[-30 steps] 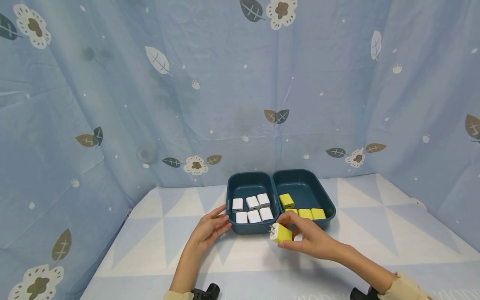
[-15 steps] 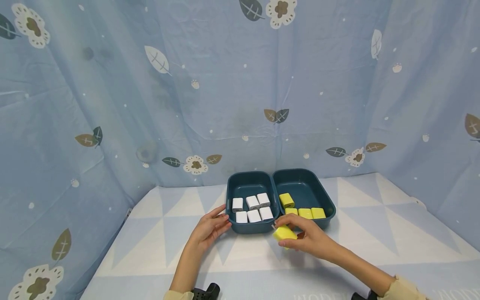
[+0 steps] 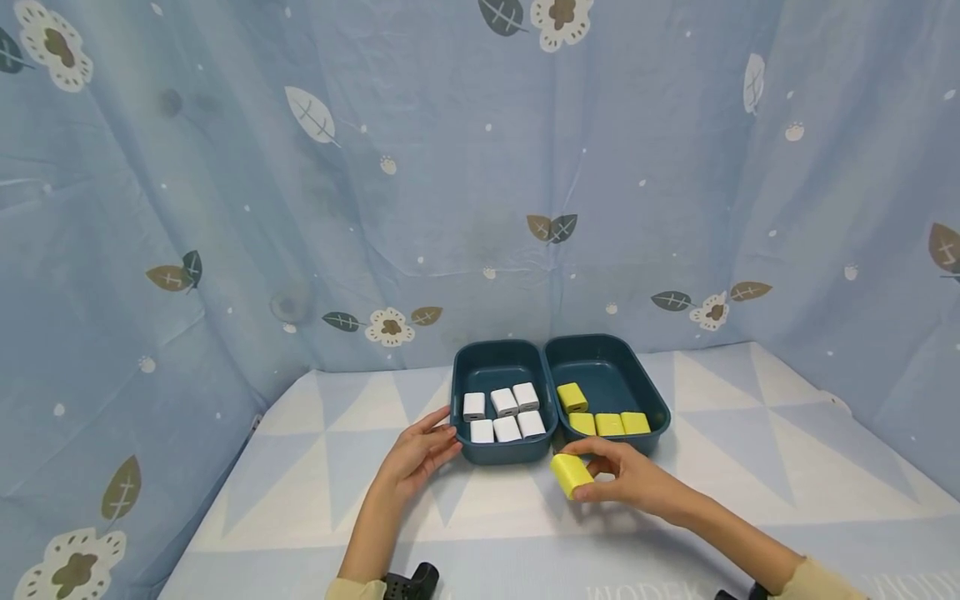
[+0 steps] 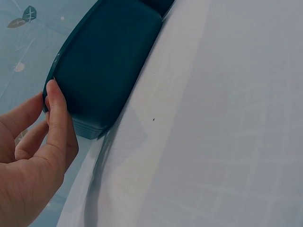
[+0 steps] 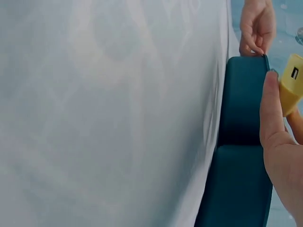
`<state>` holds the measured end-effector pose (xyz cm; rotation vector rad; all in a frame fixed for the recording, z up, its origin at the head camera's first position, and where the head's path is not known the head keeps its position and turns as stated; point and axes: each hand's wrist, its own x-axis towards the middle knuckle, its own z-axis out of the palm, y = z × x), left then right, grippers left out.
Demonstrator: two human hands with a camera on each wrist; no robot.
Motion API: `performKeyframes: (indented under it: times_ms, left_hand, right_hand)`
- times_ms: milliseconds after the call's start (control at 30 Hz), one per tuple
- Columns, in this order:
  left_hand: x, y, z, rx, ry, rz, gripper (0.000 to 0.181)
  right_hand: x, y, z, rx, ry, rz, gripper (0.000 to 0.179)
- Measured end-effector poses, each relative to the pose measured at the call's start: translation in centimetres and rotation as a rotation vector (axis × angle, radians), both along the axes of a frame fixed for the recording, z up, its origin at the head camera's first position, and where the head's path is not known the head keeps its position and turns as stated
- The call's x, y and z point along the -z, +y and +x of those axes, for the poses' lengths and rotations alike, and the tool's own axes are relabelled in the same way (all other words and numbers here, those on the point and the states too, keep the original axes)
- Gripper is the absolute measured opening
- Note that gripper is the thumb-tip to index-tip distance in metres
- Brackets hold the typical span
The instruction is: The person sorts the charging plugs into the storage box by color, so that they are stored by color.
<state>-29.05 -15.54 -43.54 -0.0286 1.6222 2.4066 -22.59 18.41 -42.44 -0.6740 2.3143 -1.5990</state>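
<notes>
My right hand [image 3: 641,483] pinches a yellow USB charger plug [image 3: 572,476] between thumb and fingers, just in front of the trays. In the right wrist view, a USB port shows on the charger's end [image 5: 293,75]. My left hand [image 3: 415,458] holds the near left corner of the left dark teal tray [image 3: 501,453]. In the left wrist view, the fingers [image 4: 57,106] are on both sides of its rim. White charger plugs [image 3: 506,403] lie in two rows in that tray. The right teal tray [image 3: 658,400] holds several yellow charger plugs [image 3: 609,424].
Both trays stand side by side on a table [image 3: 330,492] covered with a white and blue triangle-patterned cloth. A blue patterned curtain [image 3: 450,167] hangs behind them and along both sides.
The yellow charger has turned in my right hand: its metal prongs, seen facing left earlier, are now out of sight in the head view. My left hand keeps its place on the tray.
</notes>
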Motion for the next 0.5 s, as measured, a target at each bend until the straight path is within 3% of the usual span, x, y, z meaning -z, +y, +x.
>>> performKeyframes:
  times_ms: [500]
  left_hand:
    - [-0.2, 0.0, 0.2, 0.005, 0.004, -0.004, 0.052]
  right_hand:
    - [-1.4, 1.7, 0.6, -0.002, 0.110, 0.069, 0.055]
